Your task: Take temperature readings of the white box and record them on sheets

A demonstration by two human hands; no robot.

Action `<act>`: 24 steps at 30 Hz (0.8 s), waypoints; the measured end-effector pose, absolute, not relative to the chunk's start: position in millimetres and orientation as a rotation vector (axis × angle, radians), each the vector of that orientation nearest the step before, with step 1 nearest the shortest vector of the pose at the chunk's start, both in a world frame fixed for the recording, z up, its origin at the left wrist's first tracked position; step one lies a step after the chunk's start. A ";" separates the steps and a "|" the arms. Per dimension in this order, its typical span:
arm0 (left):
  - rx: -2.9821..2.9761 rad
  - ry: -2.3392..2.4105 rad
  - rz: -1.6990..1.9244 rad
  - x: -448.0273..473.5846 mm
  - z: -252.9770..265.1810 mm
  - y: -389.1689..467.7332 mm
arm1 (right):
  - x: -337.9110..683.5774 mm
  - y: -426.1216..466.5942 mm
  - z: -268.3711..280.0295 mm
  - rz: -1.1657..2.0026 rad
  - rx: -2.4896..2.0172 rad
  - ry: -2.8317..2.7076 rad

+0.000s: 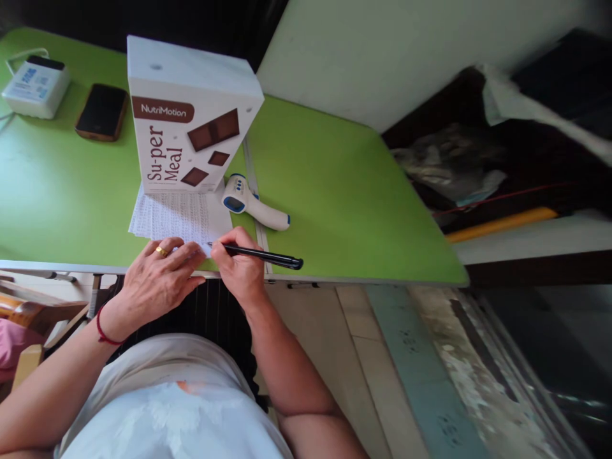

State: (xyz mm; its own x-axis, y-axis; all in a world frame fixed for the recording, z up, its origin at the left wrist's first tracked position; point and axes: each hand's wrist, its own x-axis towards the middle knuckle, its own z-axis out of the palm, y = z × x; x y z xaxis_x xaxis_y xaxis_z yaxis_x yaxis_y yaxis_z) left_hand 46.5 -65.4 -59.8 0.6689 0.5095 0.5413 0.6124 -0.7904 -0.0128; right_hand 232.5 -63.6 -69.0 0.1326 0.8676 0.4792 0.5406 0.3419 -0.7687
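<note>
A black pen [268,256] is gripped in my right hand [241,266], its tip pointing left onto a sheet of paper [176,215] covered in rows of small handwriting. My left hand [160,274] lies flat over the paper's lower edge at the front of the table, fingers stretched out towards the pen tip. A white box [162,153] printed "NutriMotion Su-per Meal" stands upright at the paper's far side. Just beyond my right hand lies a white and blue infrared thermometer [255,205].
The green folding table [344,185] has a seam running across it. A dark phone [102,111] and a white adapter-like block with a cable [38,88] lie at the back left. A pale wall [329,64] stands behind, and a cluttered dark shelf [459,159] is to the right.
</note>
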 end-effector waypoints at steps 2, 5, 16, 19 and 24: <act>-2.693 -0.907 -0.775 46.4 -60.3 -65.4 | 232.9 -63.6 -68.7 0.377 -1.319 -1.539; -2.684 -0.906 -0.781 46.6 -60.4 -65.2 | 232.8 -63.5 -70.2 0.365 -1.290 -1.535; -2.685 -0.909 -0.788 47.1 -59.6 -65.4 | 234.6 -64.1 -73.1 0.386 -1.285 -1.427; -2.682 -0.904 -0.796 47.3 -59.1 -65.5 | 234.2 -63.6 -71.9 0.393 -1.314 -1.424; -2.696 -0.919 -0.780 47.4 -58.8 -65.9 | 232.7 -64.3 -70.1 0.379 -1.340 -1.445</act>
